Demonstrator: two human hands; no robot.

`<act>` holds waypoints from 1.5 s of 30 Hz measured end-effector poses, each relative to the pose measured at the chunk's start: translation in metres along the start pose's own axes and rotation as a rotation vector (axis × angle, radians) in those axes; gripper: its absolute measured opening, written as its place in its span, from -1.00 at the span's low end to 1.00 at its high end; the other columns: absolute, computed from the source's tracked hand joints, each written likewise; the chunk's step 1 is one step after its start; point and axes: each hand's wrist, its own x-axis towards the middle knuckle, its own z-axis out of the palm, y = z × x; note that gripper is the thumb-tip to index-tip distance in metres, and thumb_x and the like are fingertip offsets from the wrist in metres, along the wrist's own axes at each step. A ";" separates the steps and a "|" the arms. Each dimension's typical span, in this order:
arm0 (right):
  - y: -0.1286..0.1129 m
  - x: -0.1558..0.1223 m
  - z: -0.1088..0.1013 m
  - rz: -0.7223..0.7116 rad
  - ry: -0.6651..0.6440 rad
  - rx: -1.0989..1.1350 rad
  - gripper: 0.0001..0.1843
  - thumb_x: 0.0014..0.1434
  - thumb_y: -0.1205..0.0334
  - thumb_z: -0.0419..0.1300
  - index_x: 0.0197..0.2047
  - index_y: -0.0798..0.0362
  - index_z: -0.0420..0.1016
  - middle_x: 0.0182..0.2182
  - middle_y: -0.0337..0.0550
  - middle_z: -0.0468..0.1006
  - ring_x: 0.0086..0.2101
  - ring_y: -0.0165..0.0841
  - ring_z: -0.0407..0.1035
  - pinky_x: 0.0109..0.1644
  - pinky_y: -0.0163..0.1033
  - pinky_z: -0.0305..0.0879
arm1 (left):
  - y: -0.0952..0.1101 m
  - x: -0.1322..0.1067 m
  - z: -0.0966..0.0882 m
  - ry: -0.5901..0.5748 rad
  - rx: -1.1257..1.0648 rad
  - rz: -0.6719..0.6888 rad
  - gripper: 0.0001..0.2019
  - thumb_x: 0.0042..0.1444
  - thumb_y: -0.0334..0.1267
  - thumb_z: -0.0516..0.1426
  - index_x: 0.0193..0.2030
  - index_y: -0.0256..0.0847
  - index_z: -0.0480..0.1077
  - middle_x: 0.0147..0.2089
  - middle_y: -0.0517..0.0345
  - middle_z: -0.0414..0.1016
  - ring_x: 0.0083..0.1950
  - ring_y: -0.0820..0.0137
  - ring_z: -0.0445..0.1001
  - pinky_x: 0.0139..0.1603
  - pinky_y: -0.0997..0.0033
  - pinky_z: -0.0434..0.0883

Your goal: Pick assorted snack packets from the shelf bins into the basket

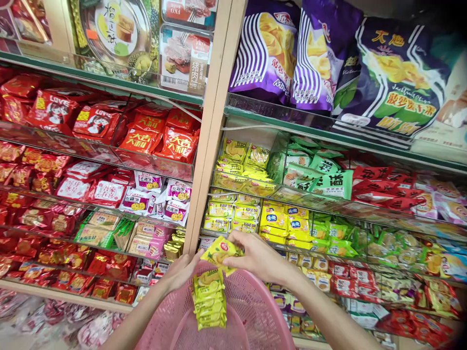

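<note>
A yellow snack packet [219, 253] with a red logo is pinched by my right hand [250, 253] above the far part of a pink plastic basket [260, 296]. At the packet's left corner, the fingertips of my left hand [187, 270] are closed against its edge; their far side is hidden. Inside the basket lies a row of several small yellow packets [210, 300], overlapping one another. Behind my hands, the shelf holds similar yellow packets [219, 210].
Stepped shelves with clear plastic fronts hold red packets [140, 140], green packets [332, 177] and bright yellow packets [273, 218]. A wooden upright [207, 121] divides the shelving. Large purple chip bags [264, 53] stand on the upper right shelf.
</note>
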 end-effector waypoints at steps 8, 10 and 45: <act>0.068 0.052 0.063 0.140 -0.663 0.394 -0.45 -0.34 -0.14 0.39 -0.47 0.07 0.28 -0.60 -0.44 0.24 -0.54 -0.54 0.09 -0.48 -0.40 0.01 | 0.005 -0.006 -0.006 -0.033 -0.023 -0.050 -0.29 0.08 0.31 -0.27 -0.24 -0.22 0.47 -0.12 -0.03 0.55 0.07 0.08 0.38 0.03 0.28 0.26; 0.070 0.062 0.072 0.145 -0.730 0.365 -0.46 -0.36 -0.14 0.39 -0.46 0.07 0.32 -0.57 -0.42 0.30 -0.51 -0.53 0.14 -0.45 -0.40 0.06 | 0.005 -0.006 -0.006 -0.045 -0.029 -0.027 -0.30 0.09 0.29 -0.27 -0.26 -0.21 0.48 -0.12 -0.01 0.55 0.07 0.09 0.38 0.04 0.30 0.26; 0.068 -0.026 0.119 0.024 0.082 0.147 -0.60 -0.06 0.09 0.35 -0.13 -0.02 0.43 -0.06 -0.18 0.38 0.00 -0.25 0.21 0.08 -0.21 0.12 | 0.013 -0.003 0.005 -0.035 0.028 -0.028 -0.29 0.11 0.29 -0.25 -0.30 -0.27 0.48 -0.26 -0.01 0.55 -0.15 0.10 0.45 -0.14 0.29 0.29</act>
